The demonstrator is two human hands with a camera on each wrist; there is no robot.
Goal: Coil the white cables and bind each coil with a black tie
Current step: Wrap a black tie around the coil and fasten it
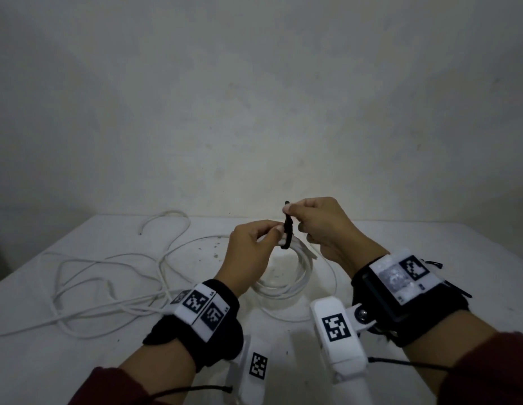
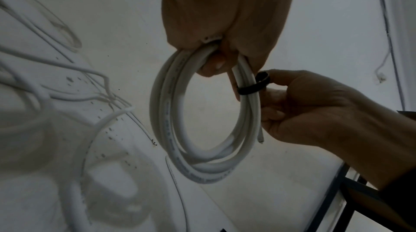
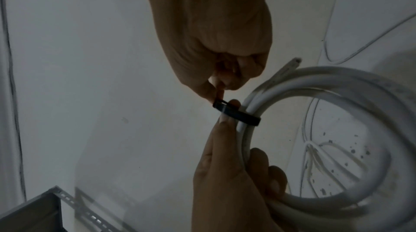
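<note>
1. White coil (image 1: 286, 276) hangs at frame centre, held off the table (image 1: 79, 361), below both hands
2. Left hand (image 1: 248, 244) grips its upper strands
3. Black tie (image 1: 287, 229) runs upright round them; right hand (image 1: 327, 226), immediately right, pinches its upper end
4. Loose cable (image 1: 108, 287) lies left

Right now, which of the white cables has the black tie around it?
The coiled cable held up between both hands; the black tie wraps it. The loose cable sprawls untied on the table.
</note>
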